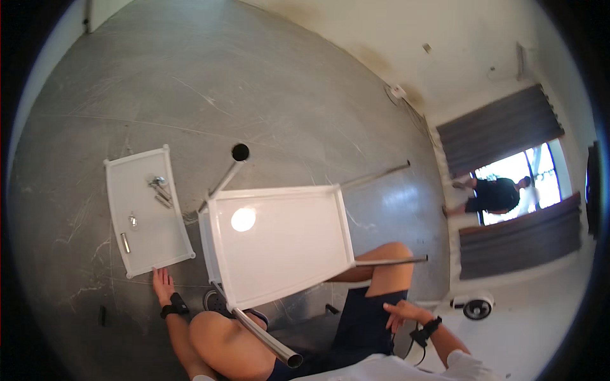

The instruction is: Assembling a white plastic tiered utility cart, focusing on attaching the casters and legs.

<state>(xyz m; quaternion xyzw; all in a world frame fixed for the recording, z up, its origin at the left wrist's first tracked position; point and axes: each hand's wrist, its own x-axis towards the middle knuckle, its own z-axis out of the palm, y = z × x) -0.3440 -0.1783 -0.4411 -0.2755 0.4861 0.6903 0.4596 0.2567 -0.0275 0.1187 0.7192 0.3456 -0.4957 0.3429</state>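
My left hand (pixel 163 286) reaches down to the near edge of a white rectangular tray (pixel 151 259) lying on the floor. Its fingers are stretched out, with the tips at or just touching the rim. On that tray lie several short metal tubes (pixel 125 243) and a small clear bag (pixel 133 220), apparently of hardware. In front of me, between my legs, stands a white tray-shelf frame (pixel 286 247) with metal tube legs (pixel 267 336) at its corners. Over my right thigh, my right hand (pixel 405 312) hangs with its fingers apart and holds nothing.
Small dark pieces (pixel 102 315) lie on the grey floor (pixel 210 76) at the left and near my feet. A white round device (pixel 476 307) with a black centre is at the right. A person (pixel 497 195) stands by the curtained window.
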